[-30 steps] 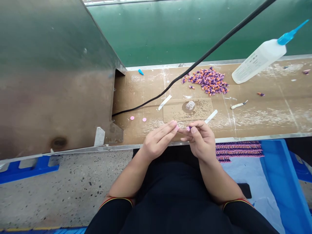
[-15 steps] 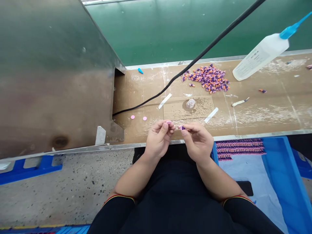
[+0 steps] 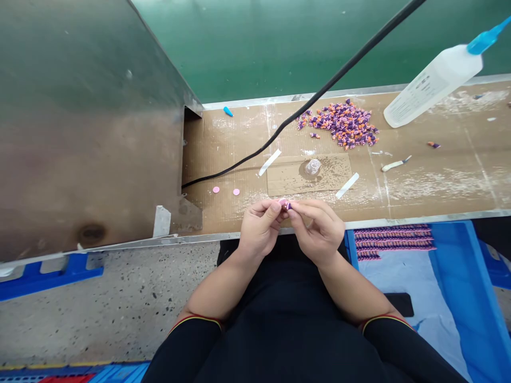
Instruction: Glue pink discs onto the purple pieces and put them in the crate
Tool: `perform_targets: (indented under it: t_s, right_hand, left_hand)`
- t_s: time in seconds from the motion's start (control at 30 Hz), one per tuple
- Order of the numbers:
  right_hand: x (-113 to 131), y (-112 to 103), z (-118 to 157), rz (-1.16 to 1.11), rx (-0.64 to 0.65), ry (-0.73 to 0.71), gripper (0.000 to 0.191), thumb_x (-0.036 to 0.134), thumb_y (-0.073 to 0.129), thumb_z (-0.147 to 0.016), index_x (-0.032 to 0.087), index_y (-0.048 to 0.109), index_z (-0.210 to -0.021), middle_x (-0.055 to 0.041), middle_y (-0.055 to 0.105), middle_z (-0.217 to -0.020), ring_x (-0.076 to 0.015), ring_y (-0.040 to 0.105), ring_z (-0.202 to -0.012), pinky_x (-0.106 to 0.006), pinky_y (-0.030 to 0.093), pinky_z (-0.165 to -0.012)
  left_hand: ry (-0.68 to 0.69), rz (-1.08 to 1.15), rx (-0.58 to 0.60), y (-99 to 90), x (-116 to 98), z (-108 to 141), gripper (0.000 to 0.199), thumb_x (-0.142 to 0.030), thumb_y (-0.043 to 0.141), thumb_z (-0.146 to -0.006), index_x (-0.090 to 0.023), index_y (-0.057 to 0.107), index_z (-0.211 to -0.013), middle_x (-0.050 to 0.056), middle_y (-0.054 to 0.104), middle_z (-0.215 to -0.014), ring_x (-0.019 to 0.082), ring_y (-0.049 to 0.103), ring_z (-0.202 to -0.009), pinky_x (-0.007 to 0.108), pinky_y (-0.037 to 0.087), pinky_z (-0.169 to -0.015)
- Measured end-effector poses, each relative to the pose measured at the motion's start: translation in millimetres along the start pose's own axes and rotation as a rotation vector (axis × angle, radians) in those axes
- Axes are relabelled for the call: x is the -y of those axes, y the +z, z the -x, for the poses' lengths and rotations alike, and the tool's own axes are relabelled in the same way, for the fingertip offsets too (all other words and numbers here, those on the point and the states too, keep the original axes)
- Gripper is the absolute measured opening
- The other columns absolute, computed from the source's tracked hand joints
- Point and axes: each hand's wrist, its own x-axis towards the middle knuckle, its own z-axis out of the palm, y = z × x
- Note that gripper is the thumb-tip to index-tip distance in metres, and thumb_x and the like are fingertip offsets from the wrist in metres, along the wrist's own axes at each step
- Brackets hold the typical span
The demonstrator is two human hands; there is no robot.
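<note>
Between thumb and fingers, my left hand (image 3: 260, 226) pinches a small pink disc (image 3: 282, 202) over the bench's front edge. My right hand (image 3: 319, 229) grips a small purple piece (image 3: 289, 206), which meets the disc; the fingertips of both hands are close together. Two more pink discs (image 3: 216, 190) (image 3: 236, 192) lie on the cardboard to the left. A pile of purple, pink and orange pieces (image 3: 345, 125) sits farther back. Just beyond my hands a small clear cup (image 3: 312, 167) stands on a taped cardboard piece (image 3: 283, 178).
A black cable (image 3: 315, 101) crosses above the bench. At the right are a white bottle (image 3: 435, 85) with a blue nozzle and a whitish stick (image 3: 395, 165). A metal box (image 3: 91, 138) fills the left. Rows of pieces (image 3: 393, 239) lie in a blue tray (image 3: 475, 287).
My right hand has moved left, bringing the purple piece against the pink disc. My left hand keeps its hold on the disc. The camera view has shifted slightly.
</note>
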Motion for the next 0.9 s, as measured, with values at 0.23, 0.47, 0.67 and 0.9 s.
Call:
perform_targets:
  t_s: [0.23,0.47,0.67,0.9]
  right_hand:
    - [0,1,-2,0.012,0.009,-0.028,0.031,0.011,0.080,-0.099,0.032,0.082,-0.121,-0.0026,0.086,-0.103,-0.0210,0.085,-0.089,-0.035,0.074,-0.077]
    - [-1,1,-2,0.060,0.019,-0.035,0.021,0.016,0.079,-0.101,0.032,0.082,-0.114,-0.0025,0.087,-0.103,-0.0214,0.086,-0.087,-0.037,0.076,-0.076]
    - [1,1,0,0.010,0.016,-0.029,0.034,0.011,0.080,-0.098,0.034,0.082,-0.122,-0.0024,0.087,-0.109,-0.0230,0.087,-0.095,-0.037,0.076,-0.082]
    - [6,0,0,0.008,0.019,-0.009,0.031,0.010,0.080,-0.098,0.032,0.082,-0.119,-0.0028,0.088,-0.107,-0.0241,0.088,-0.097,-0.038,0.077,-0.082]
  left_hand:
    - [0.047,-0.031,-0.033,3.5,0,2,0.042,-0.058,0.107,-0.066,-0.024,0.085,-0.078,0.005,0.083,-0.084,0.013,0.077,-0.071,0.021,0.068,-0.071]
    - [0.158,-0.089,-0.061,7.2,4,2,0.039,-0.059,0.105,-0.070,-0.026,0.087,-0.082,0.005,0.083,-0.082,0.015,0.079,-0.072,0.024,0.069,-0.073]
    - [0.416,-0.270,-0.046,0.3,12,3,0.025,-0.053,0.096,-0.087,-0.028,0.089,-0.090,0.006,0.085,-0.093,0.018,0.083,-0.090,0.026,0.070,-0.087]
    - [0.547,-0.404,-0.080,-1.9,15,7,0.020,-0.048,0.090,-0.094,-0.028,0.089,-0.095,0.007,0.085,-0.097,0.020,0.084,-0.092,0.030,0.071,-0.086]
